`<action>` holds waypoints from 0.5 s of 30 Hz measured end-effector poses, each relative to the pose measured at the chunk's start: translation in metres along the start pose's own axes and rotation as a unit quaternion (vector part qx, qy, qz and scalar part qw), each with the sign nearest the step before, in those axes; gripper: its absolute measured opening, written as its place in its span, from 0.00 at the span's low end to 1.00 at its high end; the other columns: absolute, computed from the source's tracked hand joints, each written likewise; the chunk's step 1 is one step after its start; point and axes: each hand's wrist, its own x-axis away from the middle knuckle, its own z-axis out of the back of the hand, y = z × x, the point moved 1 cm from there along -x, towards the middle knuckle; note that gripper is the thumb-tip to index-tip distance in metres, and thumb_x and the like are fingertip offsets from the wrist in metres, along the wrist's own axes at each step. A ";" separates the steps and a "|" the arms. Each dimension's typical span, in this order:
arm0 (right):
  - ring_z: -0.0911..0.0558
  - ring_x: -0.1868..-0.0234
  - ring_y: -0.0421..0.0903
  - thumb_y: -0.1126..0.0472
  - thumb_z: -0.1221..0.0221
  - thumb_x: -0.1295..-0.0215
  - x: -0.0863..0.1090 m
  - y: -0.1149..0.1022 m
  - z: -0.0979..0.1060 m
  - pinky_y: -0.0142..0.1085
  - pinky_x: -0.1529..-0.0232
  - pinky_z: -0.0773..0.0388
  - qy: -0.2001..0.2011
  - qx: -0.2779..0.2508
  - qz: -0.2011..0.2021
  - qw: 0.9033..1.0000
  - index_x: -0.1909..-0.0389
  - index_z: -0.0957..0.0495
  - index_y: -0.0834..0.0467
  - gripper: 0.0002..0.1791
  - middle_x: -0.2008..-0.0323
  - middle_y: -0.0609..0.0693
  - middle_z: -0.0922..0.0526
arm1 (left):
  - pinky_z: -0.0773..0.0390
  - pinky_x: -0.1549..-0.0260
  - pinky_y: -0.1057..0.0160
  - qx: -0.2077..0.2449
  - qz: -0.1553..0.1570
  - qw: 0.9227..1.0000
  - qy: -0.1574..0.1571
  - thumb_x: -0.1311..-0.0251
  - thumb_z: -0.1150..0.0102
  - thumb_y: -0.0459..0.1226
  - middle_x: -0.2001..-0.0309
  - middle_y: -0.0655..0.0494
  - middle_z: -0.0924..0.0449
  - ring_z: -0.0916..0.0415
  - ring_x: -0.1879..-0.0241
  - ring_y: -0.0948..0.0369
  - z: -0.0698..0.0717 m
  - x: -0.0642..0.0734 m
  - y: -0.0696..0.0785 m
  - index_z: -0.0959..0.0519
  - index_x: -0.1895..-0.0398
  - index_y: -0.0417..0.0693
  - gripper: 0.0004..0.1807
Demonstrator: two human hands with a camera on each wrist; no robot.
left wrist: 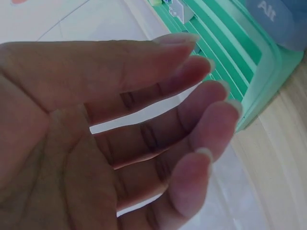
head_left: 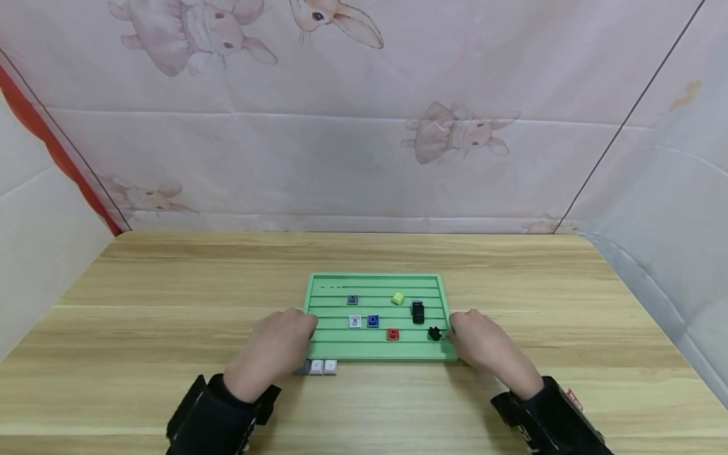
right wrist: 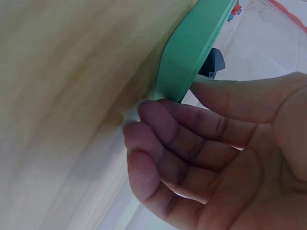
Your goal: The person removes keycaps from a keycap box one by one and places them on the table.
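Observation:
A shallow green tray [head_left: 375, 351] with raised ridges lies on the table between both hands. Scattered in it are several keycaps, including a white one [head_left: 355, 321], a blue one [head_left: 373, 321], a red one [head_left: 393, 334], a yellow-green one [head_left: 397, 298] and a long black one [head_left: 418, 313]. My left hand [head_left: 282, 338] holds the tray's left edge with curled fingers; in the left wrist view its thumb lies close to the index fingertip, overlapping the tray. At the opposite edge, my right hand [head_left: 480, 341] pinches the side wall between thumb and fingers, beside a dark keycap [head_left: 435, 333].
Pale keycaps [head_left: 323, 367] stand in a row on the wooden table [head_left: 170, 297] by the tray's front left corner, with a dark Alt keycap [left wrist: 276, 21] at their left. Behind the table hangs a cloth [head_left: 341, 164] printed with rabbits.

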 end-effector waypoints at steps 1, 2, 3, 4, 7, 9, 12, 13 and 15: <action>0.33 0.84 0.43 0.68 0.47 0.42 0.000 0.000 0.000 0.34 0.83 0.34 0.001 0.000 0.000 1.000 0.75 0.27 0.65 0.05 0.85 0.51 0.31 | 0.37 0.86 0.65 0.003 0.001 1.000 -0.001 0.50 0.46 0.25 0.82 0.54 0.33 0.38 0.83 0.60 0.000 0.000 0.000 0.25 0.73 0.39 0.03; 0.33 0.84 0.43 0.68 0.47 0.42 0.000 0.000 0.000 0.34 0.83 0.34 0.001 0.000 0.001 1.000 0.75 0.27 0.65 0.05 0.85 0.51 0.31 | 0.38 0.86 0.65 0.005 0.003 1.000 -0.002 0.50 0.46 0.25 0.82 0.54 0.33 0.38 0.83 0.60 0.000 0.000 -0.001 0.25 0.74 0.39 0.03; 0.33 0.84 0.43 0.68 0.47 0.42 0.000 0.000 0.000 0.34 0.83 0.34 0.002 0.000 0.001 1.000 0.75 0.27 0.65 0.05 0.85 0.51 0.31 | 0.38 0.86 0.65 0.006 0.003 1.000 -0.002 0.50 0.46 0.25 0.82 0.54 0.33 0.38 0.83 0.60 0.000 0.000 -0.001 0.25 0.74 0.39 0.03; 0.33 0.84 0.43 0.68 0.47 0.42 0.000 0.000 0.000 0.34 0.83 0.34 0.002 0.001 0.001 1.000 0.75 0.27 0.65 0.05 0.85 0.51 0.31 | 0.37 0.86 0.65 0.007 0.004 1.000 -0.002 0.50 0.45 0.26 0.82 0.54 0.33 0.38 0.82 0.60 0.000 -0.001 -0.001 0.25 0.74 0.39 0.03; 0.33 0.84 0.43 0.68 0.47 0.42 0.000 0.000 0.000 0.34 0.83 0.34 0.002 0.001 0.001 1.000 0.75 0.27 0.65 0.05 0.85 0.51 0.31 | 0.36 0.85 0.65 0.010 0.009 1.000 -0.007 0.50 0.44 0.27 0.82 0.54 0.33 0.37 0.82 0.60 -0.001 -0.001 -0.001 0.25 0.74 0.40 0.02; 0.33 0.84 0.43 0.68 0.47 0.42 0.000 0.000 0.000 0.34 0.83 0.34 0.002 0.001 0.000 1.000 0.76 0.27 0.65 0.05 0.85 0.51 0.31 | 0.36 0.84 0.64 0.012 0.011 1.000 -0.008 0.50 0.42 0.28 0.81 0.55 0.33 0.37 0.82 0.60 -0.001 -0.002 -0.001 0.25 0.73 0.40 0.02; 0.33 0.84 0.43 0.68 0.46 0.42 0.000 0.000 0.000 0.34 0.83 0.34 0.002 -0.001 -0.001 1.000 0.76 0.27 0.65 0.05 0.85 0.51 0.31 | 0.35 0.84 0.64 0.015 0.011 1.000 -0.009 0.51 0.42 0.28 0.81 0.55 0.33 0.37 0.81 0.60 -0.002 -0.002 -0.002 0.25 0.73 0.40 0.02; 0.33 0.84 0.43 0.68 0.46 0.42 -0.001 0.001 0.000 0.34 0.83 0.34 0.002 -0.001 -0.001 1.000 0.76 0.27 0.65 0.05 0.85 0.51 0.31 | 0.35 0.84 0.64 0.015 0.011 1.000 -0.010 0.50 0.42 0.28 0.81 0.55 0.33 0.37 0.81 0.60 -0.003 -0.002 -0.002 0.25 0.74 0.40 0.02; 0.33 0.84 0.43 0.68 0.46 0.43 -0.001 0.001 0.000 0.34 0.83 0.34 0.002 -0.002 -0.001 1.000 0.76 0.27 0.65 0.05 0.85 0.51 0.31 | 0.35 0.84 0.64 0.016 0.009 1.000 -0.009 0.50 0.43 0.28 0.81 0.55 0.33 0.37 0.82 0.60 -0.003 -0.003 -0.002 0.25 0.75 0.41 0.02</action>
